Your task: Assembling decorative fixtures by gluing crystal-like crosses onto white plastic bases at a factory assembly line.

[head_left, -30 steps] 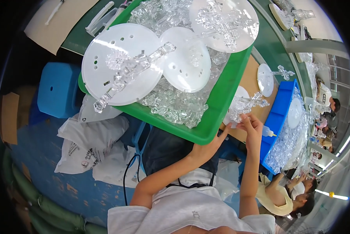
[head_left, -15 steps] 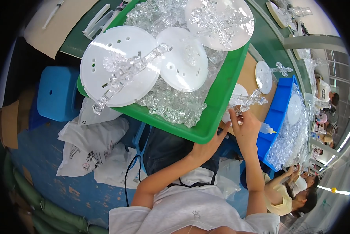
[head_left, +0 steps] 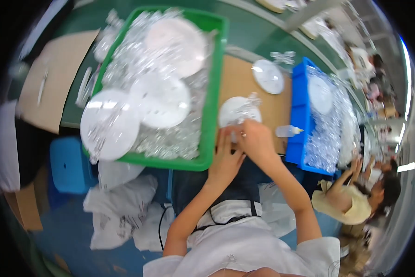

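My hands meet at the near edge of a white disc (head_left: 226, 113), which carries a cluster of clear plastic pieces (head_left: 248, 110) and lies on the brown board. Curled inward, the fingers of my right hand (head_left: 258, 144) close on something small that blur hides. My left hand (head_left: 223, 159) is just beside it, fingers stretched toward the disc and thumb apart; I see nothing clearly gripped in it. A small pale bit shows between the two hands. Behind them lies another white disc (head_left: 267, 76) with clear pieces at its side.
To the left stands a green tray (head_left: 212, 106) of clear pieces and white discs. A blue bin (head_left: 300, 115) of similar pieces is at right, a squeeze bottle (head_left: 286, 131) before it. A blue stool (head_left: 71, 164) and white bags (head_left: 119, 207) are below left. People sit far right.
The view has swung, so tray and bin appear shifted left. My right hand has moved from the clear cluster to the disc's near edge, and my left hand has come up beside it.
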A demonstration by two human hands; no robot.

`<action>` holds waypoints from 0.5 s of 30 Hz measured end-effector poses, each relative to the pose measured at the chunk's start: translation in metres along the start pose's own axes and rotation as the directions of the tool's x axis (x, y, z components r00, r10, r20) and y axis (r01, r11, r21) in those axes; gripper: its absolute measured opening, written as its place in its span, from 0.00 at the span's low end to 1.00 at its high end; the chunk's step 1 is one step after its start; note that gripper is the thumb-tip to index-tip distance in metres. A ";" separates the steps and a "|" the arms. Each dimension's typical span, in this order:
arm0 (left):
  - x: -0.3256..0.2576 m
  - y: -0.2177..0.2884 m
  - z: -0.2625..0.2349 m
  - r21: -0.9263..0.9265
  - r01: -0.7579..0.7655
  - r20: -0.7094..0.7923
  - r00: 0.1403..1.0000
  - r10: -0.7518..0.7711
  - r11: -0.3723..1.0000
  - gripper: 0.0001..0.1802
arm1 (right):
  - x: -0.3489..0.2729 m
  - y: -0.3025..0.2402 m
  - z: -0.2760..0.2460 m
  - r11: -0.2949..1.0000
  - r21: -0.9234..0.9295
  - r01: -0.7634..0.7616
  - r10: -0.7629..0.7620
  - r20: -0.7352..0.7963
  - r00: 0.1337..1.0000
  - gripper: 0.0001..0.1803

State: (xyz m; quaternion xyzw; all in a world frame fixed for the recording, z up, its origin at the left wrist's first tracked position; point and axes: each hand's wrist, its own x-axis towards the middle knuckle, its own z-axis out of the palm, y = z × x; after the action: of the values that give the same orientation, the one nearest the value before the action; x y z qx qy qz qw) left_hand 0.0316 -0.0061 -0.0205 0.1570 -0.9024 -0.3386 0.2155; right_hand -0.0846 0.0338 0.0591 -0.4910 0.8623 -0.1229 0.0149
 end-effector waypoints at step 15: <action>-0.004 0.004 -0.011 0.293 -0.081 0.083 0.995 0.059 0.953 0.24 | -0.073 0.191 -0.098 0.989 -0.145 0.028 0.060 0.568 0.821 0.17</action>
State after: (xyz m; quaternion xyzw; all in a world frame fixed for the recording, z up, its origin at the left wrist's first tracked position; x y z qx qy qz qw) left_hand 0.0403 -0.0078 -0.0114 0.1427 -0.9551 -0.1974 0.1684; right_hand -0.2222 0.2084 0.1041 -0.4978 0.8291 0.0936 0.2367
